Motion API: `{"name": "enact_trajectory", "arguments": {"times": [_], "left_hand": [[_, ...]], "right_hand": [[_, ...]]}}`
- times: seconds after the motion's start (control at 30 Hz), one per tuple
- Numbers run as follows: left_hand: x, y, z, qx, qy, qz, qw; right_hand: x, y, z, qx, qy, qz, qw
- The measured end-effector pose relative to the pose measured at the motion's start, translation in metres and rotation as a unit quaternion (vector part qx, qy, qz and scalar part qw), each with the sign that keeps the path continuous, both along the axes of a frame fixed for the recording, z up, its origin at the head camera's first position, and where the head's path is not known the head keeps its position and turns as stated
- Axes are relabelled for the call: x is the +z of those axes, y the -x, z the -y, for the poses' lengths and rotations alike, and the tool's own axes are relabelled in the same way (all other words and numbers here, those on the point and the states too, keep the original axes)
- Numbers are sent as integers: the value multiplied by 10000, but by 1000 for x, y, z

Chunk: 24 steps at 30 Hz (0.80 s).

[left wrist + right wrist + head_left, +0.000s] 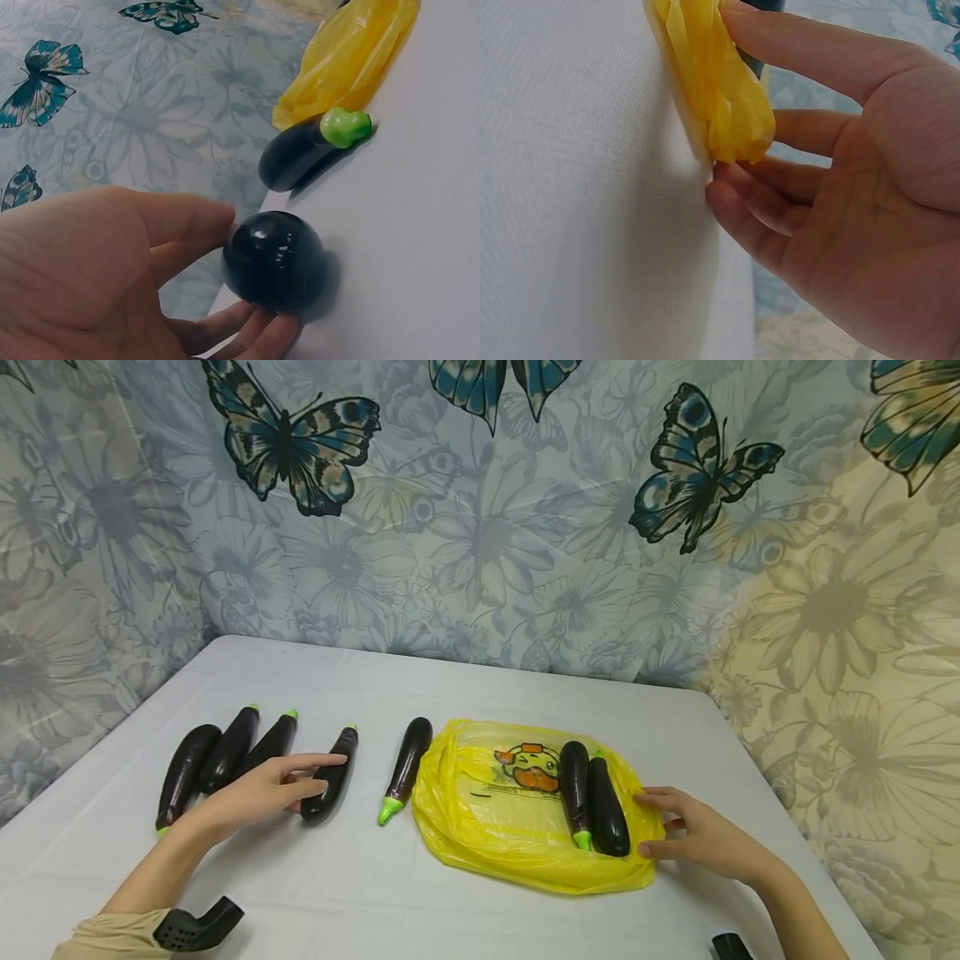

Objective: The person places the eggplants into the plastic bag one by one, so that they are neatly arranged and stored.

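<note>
My left hand (258,789) holds a glossy dark eggplant (327,789), its thumb and fingers on opposite sides. Seen from the left wrist, the rounded end of this eggplant (274,259) faces the camera, close to the white cloth. At the right edge of a yellow plastic bag (487,852) with a duck print, my right hand (705,831) grips the crumpled rim. In the right wrist view its thumb and fingers curve around the bunched plastic (739,124). Two eggplants, one (574,789) beside another (609,810), lie side by side on the bag's right part.
Between the held eggplant and the bag lies a single eggplant (408,764), green stem toward me. Three more, including the leftmost eggplant (183,777), lie grouped at the left behind my forearm. A white-covered table (360,893) reaches back to the butterfly-patterned wall covering (487,568).
</note>
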<state>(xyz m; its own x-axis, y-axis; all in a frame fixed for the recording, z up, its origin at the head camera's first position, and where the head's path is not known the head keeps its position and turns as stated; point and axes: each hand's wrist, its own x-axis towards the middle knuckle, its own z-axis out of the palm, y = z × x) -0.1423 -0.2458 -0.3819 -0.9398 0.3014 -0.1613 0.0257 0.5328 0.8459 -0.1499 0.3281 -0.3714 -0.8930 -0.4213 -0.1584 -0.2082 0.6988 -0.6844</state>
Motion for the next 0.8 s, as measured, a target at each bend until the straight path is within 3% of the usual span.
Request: {"name": "enact_trajectory", "arguments": {"times": [0.17, 0.6, 0.8], "left_hand": [[-2, -1, -2, 96, 122, -249, 9996], [1, -2, 2, 159, -462, -154, 9987], [2, -3, 2, 192, -529, -226, 9982]], "right_hand": [[0, 0, 0, 16, 1, -25, 10000], [-1, -1, 0, 35, 35, -18, 10000], [-1, -1, 0, -39, -3, 3, 10000]]}}
